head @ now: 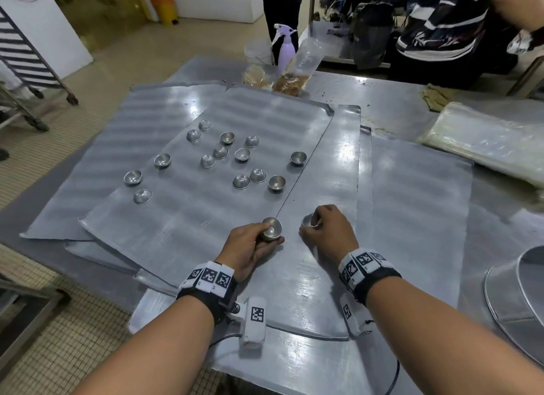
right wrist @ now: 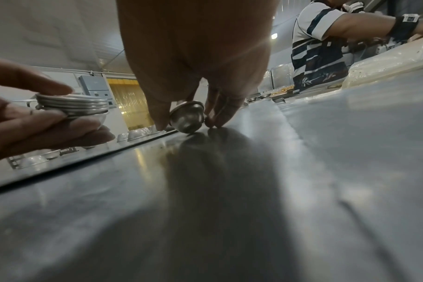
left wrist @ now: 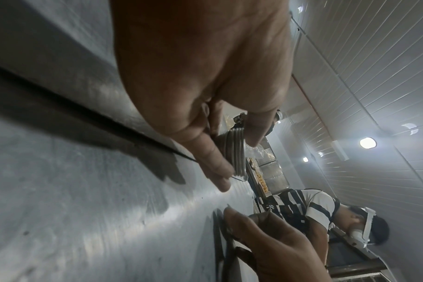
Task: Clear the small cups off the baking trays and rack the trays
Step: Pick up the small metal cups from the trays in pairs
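Several small metal cups [head: 243, 155] lie scattered on the top baking tray [head: 182, 206], some upright, some upside down. My left hand [head: 255, 241] holds a nested stack of cups [head: 272, 228] at the tray's right edge; the left wrist view shows the stack [left wrist: 236, 152] pinched between thumb and fingers. My right hand [head: 325, 228] pinches a single tilted cup [head: 308, 220] just above the lower tray [head: 338, 171]. In the right wrist view that cup [right wrist: 186, 117] is tipped on its side between the fingertips, with the stack [right wrist: 73, 105] at the left.
More trays overlap beneath [head: 117, 147]. A spray bottle [head: 285, 49] and snack bags [head: 294, 77] stand at the table's far edge. Plastic-wrapped sheets [head: 482, 141] lie right, a metal bowl [head: 518, 300] near right. A tray rack [head: 26, 59] is left; another person [head: 441, 21] stands behind.
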Motion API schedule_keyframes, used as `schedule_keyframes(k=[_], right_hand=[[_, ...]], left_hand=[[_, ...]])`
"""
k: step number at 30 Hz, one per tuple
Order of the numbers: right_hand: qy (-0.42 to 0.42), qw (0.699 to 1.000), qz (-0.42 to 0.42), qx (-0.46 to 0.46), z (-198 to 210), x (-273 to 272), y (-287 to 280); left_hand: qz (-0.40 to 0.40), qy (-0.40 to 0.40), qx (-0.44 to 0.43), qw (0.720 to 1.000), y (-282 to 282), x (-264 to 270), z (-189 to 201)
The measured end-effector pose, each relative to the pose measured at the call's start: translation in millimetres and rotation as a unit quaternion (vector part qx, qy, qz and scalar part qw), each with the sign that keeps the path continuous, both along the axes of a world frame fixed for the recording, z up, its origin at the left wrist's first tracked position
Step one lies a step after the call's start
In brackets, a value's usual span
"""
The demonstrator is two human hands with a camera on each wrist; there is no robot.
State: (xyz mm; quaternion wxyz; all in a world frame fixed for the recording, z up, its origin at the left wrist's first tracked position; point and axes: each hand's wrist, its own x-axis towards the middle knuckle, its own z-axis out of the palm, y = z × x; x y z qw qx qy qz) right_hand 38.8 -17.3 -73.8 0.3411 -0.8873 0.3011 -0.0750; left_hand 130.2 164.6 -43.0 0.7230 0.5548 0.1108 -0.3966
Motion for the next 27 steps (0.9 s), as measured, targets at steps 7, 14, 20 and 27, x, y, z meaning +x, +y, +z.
schedule_keyframes(k=[7,14,20,27], right_hand=[[0.031,1.000,0.000,0.005,-1,-5,-1],[-0.048,0.998,0.027,-0.002,22,8,19],[-0.107,0.989,0.103,-0.001,37,43,71],[-0.098,0.992,0.076,0.006,32,86,111]], left_hand=[[-0.011,-0.009,0.005,1.000,2,-3,-1],[0.022,0.036,-0.011,0.999,11,11,4],[0.004,0.029,-0.041,0.999,20,39,16],[-0.063,-0.009,-0.023,0.998,49,86,10]])
